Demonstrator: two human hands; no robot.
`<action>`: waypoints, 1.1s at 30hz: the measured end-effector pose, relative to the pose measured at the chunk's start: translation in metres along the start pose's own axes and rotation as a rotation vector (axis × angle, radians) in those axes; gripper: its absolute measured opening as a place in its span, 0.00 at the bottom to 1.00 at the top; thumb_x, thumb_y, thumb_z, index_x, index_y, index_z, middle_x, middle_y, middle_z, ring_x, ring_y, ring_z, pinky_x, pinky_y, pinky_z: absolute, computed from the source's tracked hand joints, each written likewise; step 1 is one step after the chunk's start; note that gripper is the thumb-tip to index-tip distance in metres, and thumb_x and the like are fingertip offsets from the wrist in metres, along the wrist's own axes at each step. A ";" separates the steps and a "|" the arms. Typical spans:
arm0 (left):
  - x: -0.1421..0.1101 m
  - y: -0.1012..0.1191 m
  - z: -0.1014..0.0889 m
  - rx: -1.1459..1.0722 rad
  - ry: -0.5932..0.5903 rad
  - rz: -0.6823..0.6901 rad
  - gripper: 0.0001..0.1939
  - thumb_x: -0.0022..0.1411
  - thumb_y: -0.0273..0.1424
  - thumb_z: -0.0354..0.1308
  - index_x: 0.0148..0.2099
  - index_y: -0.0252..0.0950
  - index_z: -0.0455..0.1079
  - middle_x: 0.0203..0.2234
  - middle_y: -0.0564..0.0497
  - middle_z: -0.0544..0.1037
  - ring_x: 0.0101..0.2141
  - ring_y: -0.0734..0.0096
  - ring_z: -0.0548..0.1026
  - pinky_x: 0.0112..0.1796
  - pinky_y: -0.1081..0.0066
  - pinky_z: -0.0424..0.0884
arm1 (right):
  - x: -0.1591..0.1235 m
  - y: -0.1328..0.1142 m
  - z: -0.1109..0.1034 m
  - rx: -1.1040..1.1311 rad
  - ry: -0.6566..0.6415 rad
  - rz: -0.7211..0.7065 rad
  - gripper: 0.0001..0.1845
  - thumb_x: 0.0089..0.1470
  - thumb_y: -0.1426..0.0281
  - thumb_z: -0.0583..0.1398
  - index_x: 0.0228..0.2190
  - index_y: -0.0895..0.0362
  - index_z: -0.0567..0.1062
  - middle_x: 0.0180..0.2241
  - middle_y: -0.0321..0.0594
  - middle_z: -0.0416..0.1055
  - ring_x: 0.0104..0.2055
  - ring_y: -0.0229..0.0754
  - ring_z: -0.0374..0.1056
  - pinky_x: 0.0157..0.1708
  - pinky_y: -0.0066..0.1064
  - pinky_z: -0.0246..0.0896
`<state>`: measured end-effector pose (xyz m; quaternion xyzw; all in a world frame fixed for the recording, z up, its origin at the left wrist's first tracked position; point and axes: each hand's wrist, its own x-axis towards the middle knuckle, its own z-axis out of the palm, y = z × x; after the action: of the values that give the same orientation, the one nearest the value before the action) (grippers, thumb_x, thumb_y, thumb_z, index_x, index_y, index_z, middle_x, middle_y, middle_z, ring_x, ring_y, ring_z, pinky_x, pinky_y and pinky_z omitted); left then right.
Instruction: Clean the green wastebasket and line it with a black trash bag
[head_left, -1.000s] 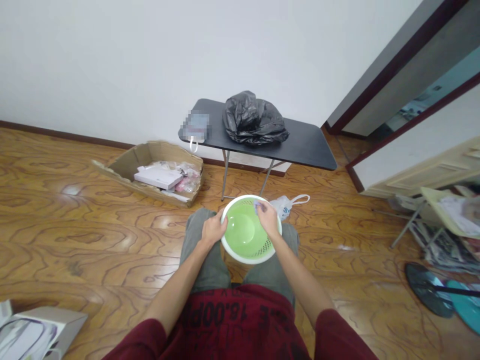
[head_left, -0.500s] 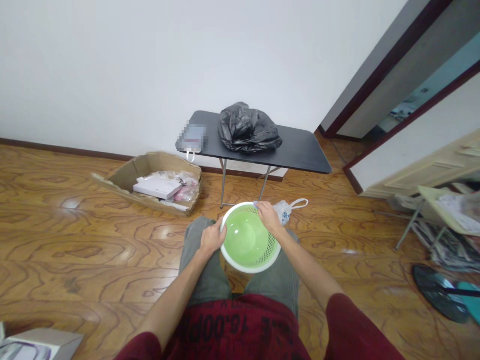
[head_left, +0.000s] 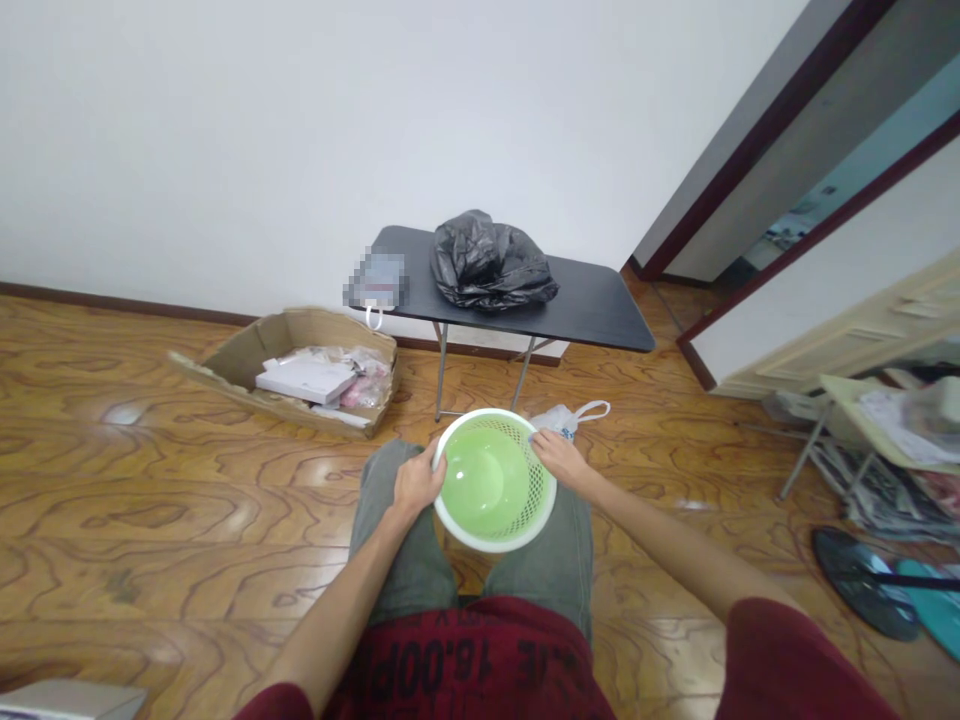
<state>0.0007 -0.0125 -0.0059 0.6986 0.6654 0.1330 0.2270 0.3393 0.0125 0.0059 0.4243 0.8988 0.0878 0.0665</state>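
Note:
A round green basin nested with a white perforated colander (head_left: 487, 480) is held over my knees, its open top facing me. My left hand (head_left: 418, 480) grips the left side of the white rim. On the upper right of the rim, my right hand (head_left: 559, 458) is closed, with the fingers at the edge. The inside shows smooth green and a band of small holes along the right. Just beyond my right hand, a white plastic bag (head_left: 559, 420) with a looped handle lies on the floor.
Ahead stands a narrow black folding table (head_left: 592, 300) bearing a crumpled black plastic bag (head_left: 491, 262) and a blurred item. An open cardboard box (head_left: 225, 365) with packages sits to the left. At right are a small stool (head_left: 862, 410) and slippers (head_left: 862, 585).
My right hand has slid along the rim from the top to the upper right side. My left hand keeps its hold on the left. The view has shifted slightly.

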 end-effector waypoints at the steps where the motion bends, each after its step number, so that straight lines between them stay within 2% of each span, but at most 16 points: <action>1: 0.000 0.000 0.000 -0.003 0.000 -0.002 0.26 0.74 0.40 0.45 0.68 0.42 0.66 0.40 0.44 0.85 0.41 0.58 0.83 0.43 0.67 0.73 | -0.002 -0.003 -0.002 -0.014 -0.028 -0.015 0.11 0.62 0.79 0.58 0.38 0.63 0.82 0.39 0.51 0.75 0.47 0.50 0.67 0.45 0.37 0.67; 4: 0.000 0.000 -0.001 -0.018 0.006 0.002 0.26 0.74 0.40 0.45 0.68 0.42 0.66 0.39 0.45 0.85 0.41 0.58 0.84 0.42 0.68 0.73 | 0.002 -0.008 -0.008 -0.002 -0.034 -0.029 0.12 0.61 0.80 0.57 0.38 0.62 0.82 0.39 0.51 0.74 0.46 0.50 0.66 0.44 0.37 0.66; 8: 0.000 -0.002 -0.001 -0.026 0.014 0.006 0.25 0.73 0.39 0.47 0.68 0.44 0.67 0.38 0.46 0.86 0.39 0.58 0.84 0.42 0.68 0.73 | 0.028 -0.002 -0.015 0.008 -0.021 -0.019 0.12 0.61 0.81 0.57 0.40 0.63 0.81 0.40 0.51 0.73 0.46 0.48 0.66 0.44 0.37 0.66; 13: 0.000 -0.002 0.000 -0.017 0.011 -0.020 0.26 0.73 0.40 0.47 0.69 0.43 0.66 0.36 0.45 0.86 0.38 0.59 0.84 0.41 0.68 0.73 | 0.054 0.001 -0.019 -0.006 -0.004 0.031 0.21 0.62 0.86 0.51 0.45 0.60 0.79 0.41 0.49 0.73 0.43 0.46 0.65 0.41 0.35 0.65; 17: -0.001 0.000 -0.002 -0.029 0.013 -0.019 0.26 0.73 0.39 0.47 0.69 0.44 0.66 0.38 0.46 0.86 0.39 0.59 0.84 0.42 0.69 0.73 | 0.037 -0.001 -0.014 0.005 -0.003 0.039 0.16 0.63 0.83 0.53 0.42 0.62 0.79 0.40 0.50 0.73 0.44 0.47 0.66 0.42 0.36 0.66; 23: 0.000 0.001 -0.003 -0.035 0.012 -0.016 0.26 0.73 0.39 0.47 0.69 0.43 0.66 0.40 0.45 0.85 0.41 0.60 0.83 0.44 0.69 0.73 | -0.001 -0.002 -0.015 0.028 -0.099 0.092 0.11 0.63 0.78 0.57 0.38 0.61 0.80 0.41 0.50 0.74 0.47 0.48 0.68 0.43 0.35 0.67; 28: 0.001 0.003 -0.004 -0.004 -0.005 -0.024 0.26 0.73 0.40 0.46 0.69 0.43 0.65 0.39 0.45 0.85 0.40 0.57 0.83 0.43 0.67 0.73 | 0.009 -0.001 -0.026 0.070 -0.106 0.121 0.11 0.64 0.78 0.57 0.40 0.62 0.81 0.43 0.51 0.75 0.48 0.48 0.68 0.45 0.35 0.69; 33: -0.002 0.003 -0.003 -0.006 0.009 -0.027 0.25 0.73 0.39 0.47 0.68 0.44 0.66 0.38 0.46 0.86 0.39 0.58 0.84 0.42 0.68 0.73 | 0.027 -0.026 -0.025 0.077 -0.162 0.122 0.12 0.56 0.83 0.59 0.35 0.63 0.84 0.42 0.57 0.78 0.49 0.51 0.71 0.43 0.36 0.70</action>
<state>0.0018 -0.0138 -0.0015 0.6881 0.6755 0.1350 0.2280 0.2980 0.0147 0.0231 0.4860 0.8658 0.0223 0.1171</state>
